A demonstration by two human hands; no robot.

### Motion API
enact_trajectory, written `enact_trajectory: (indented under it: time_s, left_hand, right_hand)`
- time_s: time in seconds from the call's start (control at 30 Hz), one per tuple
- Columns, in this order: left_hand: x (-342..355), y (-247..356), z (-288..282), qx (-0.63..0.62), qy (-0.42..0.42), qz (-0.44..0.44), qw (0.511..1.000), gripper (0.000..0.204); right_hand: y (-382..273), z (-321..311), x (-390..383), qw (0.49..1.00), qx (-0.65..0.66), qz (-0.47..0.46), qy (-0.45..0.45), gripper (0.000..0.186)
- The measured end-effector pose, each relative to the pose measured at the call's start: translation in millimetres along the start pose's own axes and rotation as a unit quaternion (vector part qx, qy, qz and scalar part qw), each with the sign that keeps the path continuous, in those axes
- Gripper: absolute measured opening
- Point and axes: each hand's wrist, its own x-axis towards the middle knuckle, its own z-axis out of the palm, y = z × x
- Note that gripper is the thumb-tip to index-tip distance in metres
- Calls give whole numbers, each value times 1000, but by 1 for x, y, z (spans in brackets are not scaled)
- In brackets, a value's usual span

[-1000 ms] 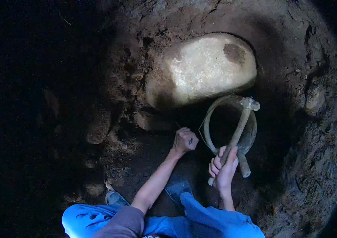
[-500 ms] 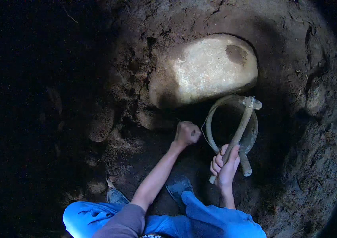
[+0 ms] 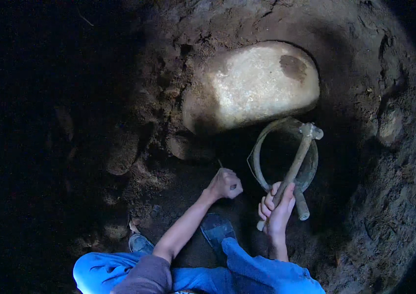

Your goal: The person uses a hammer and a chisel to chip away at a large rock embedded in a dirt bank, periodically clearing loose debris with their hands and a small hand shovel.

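Note:
My right hand (image 3: pixel 277 208) grips a pale, dirt-covered stick handle (image 3: pixel 296 164), with a knobbed head at its top. Behind it is a worn ring-shaped frame (image 3: pixel 261 161) with a short rod jutting from its lower side and a thin strand along its left. My left hand (image 3: pixel 223 185) is closed left of the frame, apart from it, around a thin stick-like thing that shows above the knuckles. Beyond both, a large pale oblong stone (image 3: pixel 252 81) lies in the dark soil, a brown patch on its right part.
Rough earth (image 3: pixel 389 220) curves around me on the right, with embedded rocks (image 3: pixel 389 125). Rounded lumps (image 3: pixel 122 154) stand at the left, where deep shadow hides detail. My legs (image 3: pixel 266 274) in blue trousers and my shoes (image 3: pixel 216 230) are at the lower edge.
My left hand has moved down and slightly left, toward my body, still closed. My right hand and the frame stay almost where they were.

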Motion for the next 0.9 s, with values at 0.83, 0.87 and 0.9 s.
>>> enact_trajectory:
  time_s: [0.83,0.87,0.9]
  left_hand:
    - [6,52,19,30,-44,-150,987,22]
    - [2,53,21,28,-14,-130,991,21]
    - [0,54,21,26,14,-110,993,20]
  right_hand:
    - [-1,-3,2,1000,-5,-4,-3,51]
    - [-1,-3,3,1000,-1,-1,-6,50]
    - [-1,-4,4,1000,5,2,-8,50]
